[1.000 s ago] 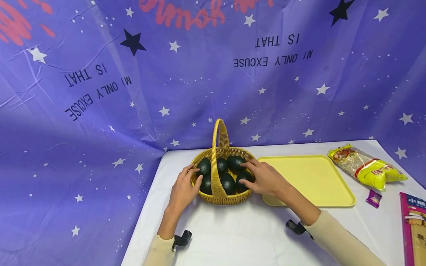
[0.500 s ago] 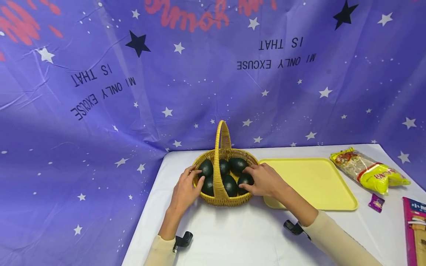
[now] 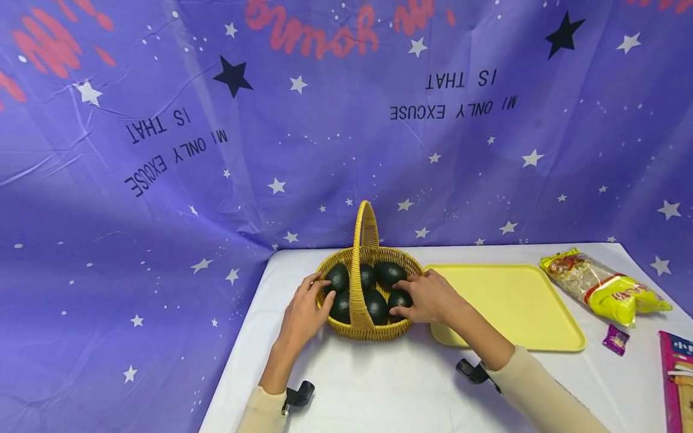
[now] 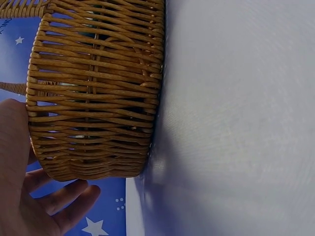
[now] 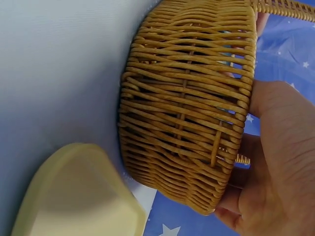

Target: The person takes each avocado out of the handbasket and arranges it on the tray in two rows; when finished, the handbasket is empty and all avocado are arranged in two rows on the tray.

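A yellow wicker basket point(image 3: 368, 332) with a tall arched handle holds several dark green avocados point(image 3: 338, 278). My left hand point(image 3: 303, 313) rests at the basket's left rim, thumb and forefinger tips reaching over it beside the avocados. In the left wrist view, its relaxed fingers point(image 4: 76, 204) lie around the basket's end. My right hand point(image 3: 433, 297) reaches over the right rim, its thumb and fingers curled round the front right avocado point(image 3: 400, 299). In the right wrist view, the woven side hides that avocado, and the fingers pass behind the rim.
Right of the basket lies a yellow tray point(image 3: 509, 307), partly under my right forearm. Beyond it are a yellow-and-clear food bag point(image 3: 603, 287), a small purple wrapped sweet point(image 3: 616, 340) and a pink-edged package point(image 3: 677, 379). A purple star-printed cloth point(image 3: 325, 138) hangs behind the white table point(image 3: 373, 385).
The whole head view has shifted slightly, with the scene lower and further right. Both hands keep nearly the same places at the basket's two ends; the right thumb and fingers stay at the same avocado.
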`<state>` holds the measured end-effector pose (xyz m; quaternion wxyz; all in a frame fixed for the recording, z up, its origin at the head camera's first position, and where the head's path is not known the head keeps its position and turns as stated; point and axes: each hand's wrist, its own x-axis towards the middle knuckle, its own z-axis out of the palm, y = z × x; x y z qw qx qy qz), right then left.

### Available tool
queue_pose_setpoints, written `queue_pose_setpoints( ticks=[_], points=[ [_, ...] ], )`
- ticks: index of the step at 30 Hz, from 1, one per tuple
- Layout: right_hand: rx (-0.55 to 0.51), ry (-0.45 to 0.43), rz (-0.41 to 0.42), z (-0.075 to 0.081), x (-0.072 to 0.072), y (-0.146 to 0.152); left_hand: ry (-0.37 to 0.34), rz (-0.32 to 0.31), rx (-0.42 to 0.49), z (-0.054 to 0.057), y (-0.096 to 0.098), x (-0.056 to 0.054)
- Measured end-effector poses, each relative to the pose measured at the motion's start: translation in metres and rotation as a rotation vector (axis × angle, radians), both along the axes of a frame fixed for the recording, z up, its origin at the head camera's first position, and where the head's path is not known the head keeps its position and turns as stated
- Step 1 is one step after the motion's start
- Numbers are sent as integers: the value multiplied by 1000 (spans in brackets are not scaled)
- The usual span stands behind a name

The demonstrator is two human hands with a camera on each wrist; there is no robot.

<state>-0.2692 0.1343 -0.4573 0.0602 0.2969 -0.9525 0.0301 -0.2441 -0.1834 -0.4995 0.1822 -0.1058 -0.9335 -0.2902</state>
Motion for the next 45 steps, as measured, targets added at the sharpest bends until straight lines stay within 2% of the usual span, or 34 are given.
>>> queue_pose_setpoints(
  ticks=[5, 14, 24, 39, 45],
  points=[
    [1, -38, 9, 0, 2, -1, -3, -10, 13, -1, 0, 1],
    [5, -113, 21, 2, -4, -3, -34, -1, 9, -1, -1, 0],
    [-77, -162, 15, 2, -7, -4, -35, -7, 11, -3, 0, 0],
    [-196, -152, 81, 3, -6, 2, -41, -11, 13, -2, 1, 1],
    [-224, -113, 81, 3, -2, 5, -4, -22, 15, -3, 1, 1]
  ],
)
